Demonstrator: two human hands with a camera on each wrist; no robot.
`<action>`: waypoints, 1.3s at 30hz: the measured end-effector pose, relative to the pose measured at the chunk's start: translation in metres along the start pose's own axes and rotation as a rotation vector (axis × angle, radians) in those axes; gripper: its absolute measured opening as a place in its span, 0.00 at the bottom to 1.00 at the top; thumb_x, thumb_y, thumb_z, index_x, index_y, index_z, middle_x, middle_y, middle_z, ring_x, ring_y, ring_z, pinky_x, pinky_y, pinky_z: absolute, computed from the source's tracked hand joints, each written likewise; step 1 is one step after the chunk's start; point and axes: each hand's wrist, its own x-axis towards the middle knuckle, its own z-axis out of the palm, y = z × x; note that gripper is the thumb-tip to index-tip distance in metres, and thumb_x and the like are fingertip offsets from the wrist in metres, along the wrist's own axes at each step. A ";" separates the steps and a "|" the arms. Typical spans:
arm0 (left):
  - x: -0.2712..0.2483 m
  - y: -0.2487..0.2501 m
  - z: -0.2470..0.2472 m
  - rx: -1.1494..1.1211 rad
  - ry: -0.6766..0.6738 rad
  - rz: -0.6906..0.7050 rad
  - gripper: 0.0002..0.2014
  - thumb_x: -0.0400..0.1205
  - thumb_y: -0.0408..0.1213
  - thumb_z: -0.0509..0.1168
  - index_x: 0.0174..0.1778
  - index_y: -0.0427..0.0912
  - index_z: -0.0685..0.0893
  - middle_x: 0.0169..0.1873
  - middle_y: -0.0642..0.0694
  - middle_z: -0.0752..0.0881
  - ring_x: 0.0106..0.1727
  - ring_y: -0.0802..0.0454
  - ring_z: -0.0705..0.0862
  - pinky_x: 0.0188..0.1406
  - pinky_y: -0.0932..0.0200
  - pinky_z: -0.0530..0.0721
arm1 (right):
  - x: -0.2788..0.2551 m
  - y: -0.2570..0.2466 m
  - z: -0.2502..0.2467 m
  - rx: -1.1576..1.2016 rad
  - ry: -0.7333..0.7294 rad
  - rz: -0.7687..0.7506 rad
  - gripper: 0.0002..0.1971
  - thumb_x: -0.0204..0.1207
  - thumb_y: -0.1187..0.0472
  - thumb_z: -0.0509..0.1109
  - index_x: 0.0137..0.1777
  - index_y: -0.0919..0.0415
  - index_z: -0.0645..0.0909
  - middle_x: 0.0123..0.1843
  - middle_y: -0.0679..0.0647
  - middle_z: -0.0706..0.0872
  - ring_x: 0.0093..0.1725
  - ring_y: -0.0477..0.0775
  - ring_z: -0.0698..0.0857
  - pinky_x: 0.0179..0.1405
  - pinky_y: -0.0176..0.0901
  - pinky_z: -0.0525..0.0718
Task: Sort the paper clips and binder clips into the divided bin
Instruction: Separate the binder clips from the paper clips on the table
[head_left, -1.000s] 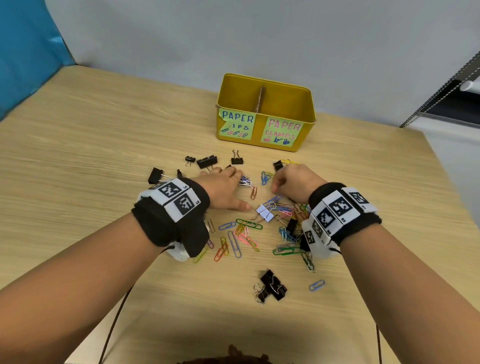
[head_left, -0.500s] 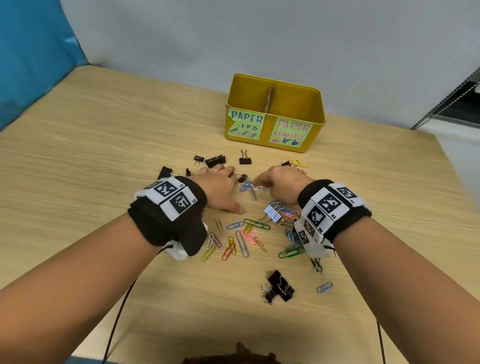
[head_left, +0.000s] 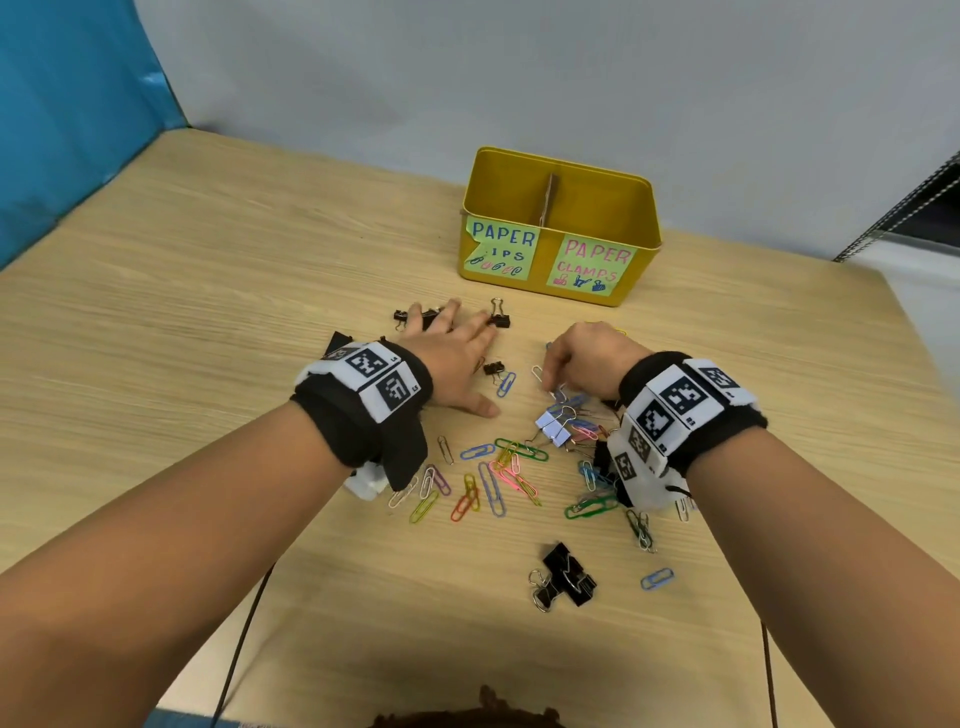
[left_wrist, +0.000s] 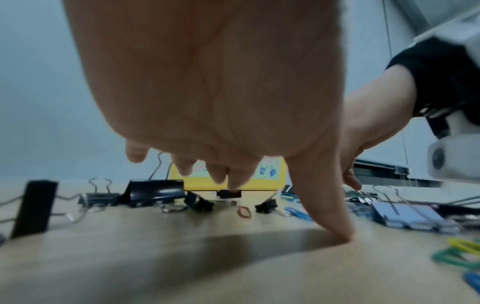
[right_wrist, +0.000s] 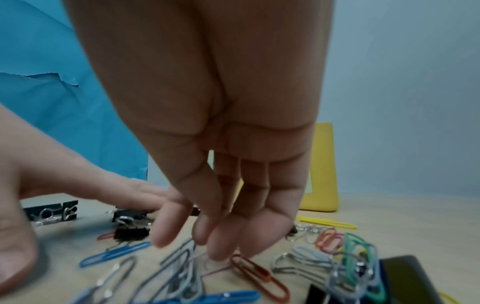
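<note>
Head view shows the left hand (head_left: 452, 358) spread flat with straight fingers over some black binder clips (head_left: 498, 318) on the surface (head_left: 156, 338). It holds nothing, and its thumb tip presses the wood. The right hand (head_left: 582, 358) hangs with its fingers bent down into the pile of paper clips (head_left: 498, 467), its tips touching a few. I cannot tell if it has pinched one yet.

The yellow bin (head_left: 561, 228) stands near the far edge, well apart from both hands. Its left half is marked for paper clips and its right half for clamps.

What could go wrong? The paper clips lie tangled, so pulling one may drag others along. They are thin and flat, so the fingers could slip. The light blue binder clips (head_left: 553, 426) sit right in the pile, so one could ride along and land in the wrong half.
</note>
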 end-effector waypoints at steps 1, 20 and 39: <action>-0.002 -0.001 -0.002 -0.012 0.031 -0.009 0.52 0.72 0.69 0.59 0.83 0.47 0.39 0.83 0.49 0.35 0.83 0.41 0.33 0.79 0.30 0.38 | 0.000 0.001 0.000 0.006 0.013 0.001 0.19 0.77 0.74 0.58 0.53 0.58 0.88 0.43 0.53 0.83 0.46 0.53 0.80 0.36 0.36 0.78; -0.045 0.016 0.006 -0.013 -0.150 0.140 0.36 0.81 0.64 0.43 0.83 0.54 0.40 0.83 0.54 0.33 0.82 0.45 0.27 0.78 0.34 0.29 | -0.011 -0.009 0.003 -0.322 -0.232 -0.088 0.25 0.80 0.71 0.51 0.79 0.64 0.64 0.80 0.61 0.66 0.77 0.64 0.70 0.77 0.56 0.69; -0.031 0.024 0.018 -0.090 -0.166 0.214 0.34 0.86 0.50 0.51 0.82 0.54 0.37 0.83 0.52 0.37 0.84 0.44 0.37 0.83 0.38 0.45 | -0.022 0.004 0.008 -0.155 -0.155 -0.032 0.25 0.70 0.38 0.70 0.56 0.58 0.80 0.49 0.51 0.82 0.52 0.53 0.80 0.50 0.42 0.76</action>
